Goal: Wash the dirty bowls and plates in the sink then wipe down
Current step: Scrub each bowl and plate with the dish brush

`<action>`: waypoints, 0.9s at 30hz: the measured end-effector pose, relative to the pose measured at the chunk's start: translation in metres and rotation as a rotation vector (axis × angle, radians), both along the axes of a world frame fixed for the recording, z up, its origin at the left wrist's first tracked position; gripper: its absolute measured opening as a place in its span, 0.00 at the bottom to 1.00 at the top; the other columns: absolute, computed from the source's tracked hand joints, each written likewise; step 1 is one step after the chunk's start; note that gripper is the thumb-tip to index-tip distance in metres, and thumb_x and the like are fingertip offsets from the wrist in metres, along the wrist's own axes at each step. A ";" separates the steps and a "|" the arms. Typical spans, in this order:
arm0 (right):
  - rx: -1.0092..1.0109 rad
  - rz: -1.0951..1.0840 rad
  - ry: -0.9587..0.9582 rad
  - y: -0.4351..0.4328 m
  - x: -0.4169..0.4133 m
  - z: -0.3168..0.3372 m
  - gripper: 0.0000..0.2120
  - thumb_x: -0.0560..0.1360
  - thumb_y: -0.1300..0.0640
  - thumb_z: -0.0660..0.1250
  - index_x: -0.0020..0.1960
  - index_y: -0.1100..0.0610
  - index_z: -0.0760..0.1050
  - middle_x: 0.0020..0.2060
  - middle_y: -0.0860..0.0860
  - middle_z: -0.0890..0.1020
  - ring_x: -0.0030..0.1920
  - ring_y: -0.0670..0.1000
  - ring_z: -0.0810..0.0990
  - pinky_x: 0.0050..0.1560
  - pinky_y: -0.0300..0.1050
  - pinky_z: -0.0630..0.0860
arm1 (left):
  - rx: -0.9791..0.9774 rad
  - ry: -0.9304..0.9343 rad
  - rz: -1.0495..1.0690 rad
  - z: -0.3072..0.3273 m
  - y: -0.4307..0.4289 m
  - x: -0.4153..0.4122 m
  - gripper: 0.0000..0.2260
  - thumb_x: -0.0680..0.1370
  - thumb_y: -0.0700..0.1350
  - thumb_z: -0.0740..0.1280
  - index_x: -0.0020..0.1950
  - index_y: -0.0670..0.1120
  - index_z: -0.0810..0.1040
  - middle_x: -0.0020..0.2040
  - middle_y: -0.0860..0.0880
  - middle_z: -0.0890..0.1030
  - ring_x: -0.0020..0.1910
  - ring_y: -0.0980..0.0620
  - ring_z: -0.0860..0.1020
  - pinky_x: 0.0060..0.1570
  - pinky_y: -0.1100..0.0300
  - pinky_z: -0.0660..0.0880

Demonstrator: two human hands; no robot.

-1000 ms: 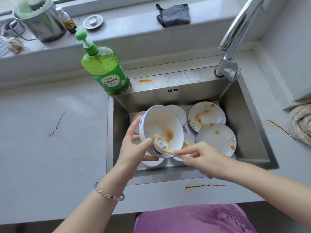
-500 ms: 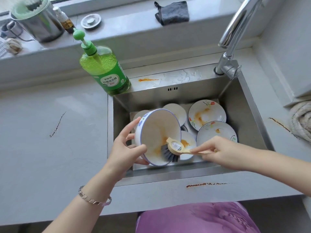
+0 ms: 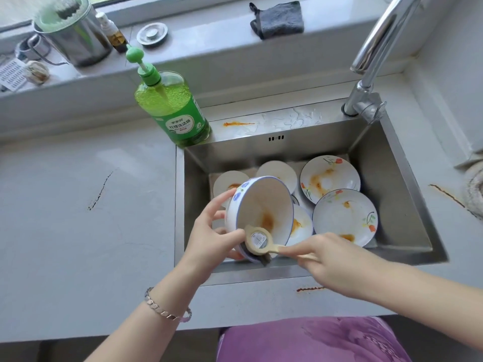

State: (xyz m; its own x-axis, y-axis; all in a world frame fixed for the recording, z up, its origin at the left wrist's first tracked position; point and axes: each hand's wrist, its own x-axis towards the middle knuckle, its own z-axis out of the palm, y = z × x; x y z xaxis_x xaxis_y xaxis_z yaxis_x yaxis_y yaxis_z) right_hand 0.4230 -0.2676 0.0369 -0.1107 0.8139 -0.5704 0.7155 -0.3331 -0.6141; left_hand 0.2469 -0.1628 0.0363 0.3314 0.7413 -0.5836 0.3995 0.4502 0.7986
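Left hand (image 3: 209, 239) holds the tilted bowl (image 3: 264, 202) over the sink (image 3: 261, 150), fingers curled round it — right hand (image 3: 337, 265) pinches the brush (image 3: 258, 241) handle; bristles, I think, at the bowl's lower rim.

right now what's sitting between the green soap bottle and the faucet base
In the head view, only the sink's steel back ledge: an orange sauce smear near the soap bottle, then water puddles toward the faucet base.

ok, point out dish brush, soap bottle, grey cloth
dish brush (image 3: 258, 240): head view, round back of its head.
soap bottle (image 3: 180, 125): head view, front label.
grey cloth (image 3: 279, 20): head view, its middle.
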 end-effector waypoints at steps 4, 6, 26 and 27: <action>0.177 0.173 -0.437 0.006 0.032 -0.015 0.24 0.77 0.58 0.59 0.68 0.36 0.65 0.37 0.44 0.69 0.37 0.53 0.68 0.29 0.41 0.64 | -0.060 0.058 -0.026 0.000 0.002 -0.006 0.28 0.67 0.34 0.67 0.55 0.67 0.75 0.53 0.41 0.76 0.41 0.43 0.82 0.33 0.47 0.81; 0.427 0.260 -0.560 0.012 0.036 -0.020 0.25 0.65 0.62 0.71 0.59 0.43 0.77 0.31 0.50 0.70 0.25 0.54 0.61 0.19 0.41 0.56 | -0.158 0.076 -0.079 0.000 0.001 -0.005 0.28 0.70 0.34 0.66 0.61 0.63 0.73 0.47 0.39 0.79 0.40 0.43 0.82 0.33 0.47 0.81; 0.129 0.187 -0.418 -0.007 0.006 -0.020 0.28 0.78 0.60 0.51 0.73 0.36 0.53 0.44 0.50 0.65 0.40 0.56 0.65 0.34 0.44 0.63 | -0.147 0.055 0.008 0.002 0.004 0.006 0.26 0.71 0.31 0.64 0.57 0.62 0.74 0.42 0.41 0.80 0.37 0.45 0.82 0.32 0.48 0.80; 0.111 0.175 -0.349 -0.010 0.001 -0.019 0.28 0.78 0.60 0.51 0.72 0.35 0.54 0.45 0.50 0.67 0.41 0.55 0.67 0.39 0.46 0.67 | -0.128 0.064 0.014 0.002 0.006 0.006 0.27 0.71 0.31 0.65 0.56 0.62 0.75 0.44 0.40 0.79 0.36 0.45 0.82 0.32 0.47 0.80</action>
